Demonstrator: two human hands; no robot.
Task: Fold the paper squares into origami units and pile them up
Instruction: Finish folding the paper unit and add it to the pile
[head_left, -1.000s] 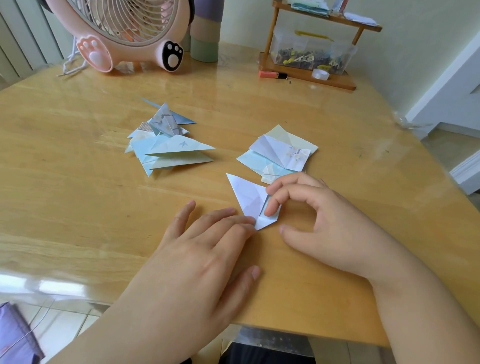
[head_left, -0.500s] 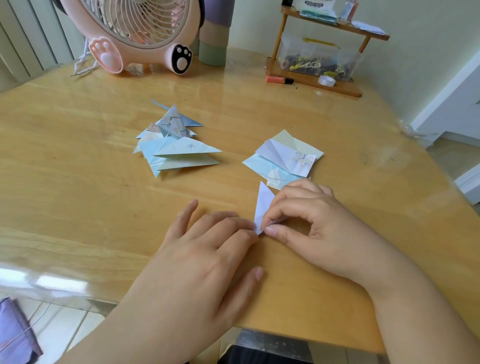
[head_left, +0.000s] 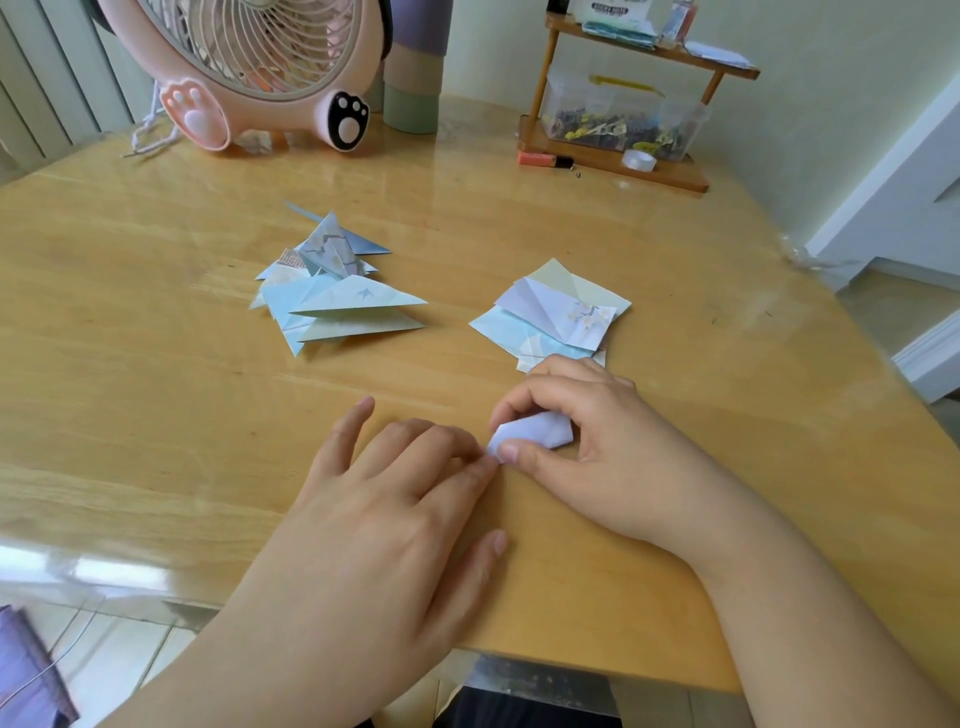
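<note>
So right now my right hand (head_left: 597, 447) has its thumb and curled fingers pinched around the small pale lilac folded paper piece (head_left: 530, 434), just right of centre in the lower half of the frame, lifted a bit at the desk surface. My left hand (head_left: 384, 509) lies flat with fingers relaxed and straight, fingertips touching the paper's near corner, gripping nothing.

What I'd worry about: the paper is mostly buried under my right fingers, so I can't really see whether the edges line up. If the crease gets pressed while the corners are off, the unit comes out skewed, I reckon. Also the glossy yellow wooden desk (head_left: 156, 415) looks slick, so the piece could slide out from under the left fingertips when I push the fold down.

Around it: the loose stack of unfolded pastel paper squares (head_left: 561, 317) sits just above my right hand, near enough that my knuckles could nudge it. The heap of finished pale blue and grey triangular origami units (head_left: 332, 296) is over to the left of centre, well apart from both hands, path to it open. Pink paw-footed desk fan (head_left: 260, 73) upper left; if it's running it could scatter the papers, can't tell. Small wooden shelf with a clear plastic box (head_left: 623, 114) upper right, out of the way.
</note>
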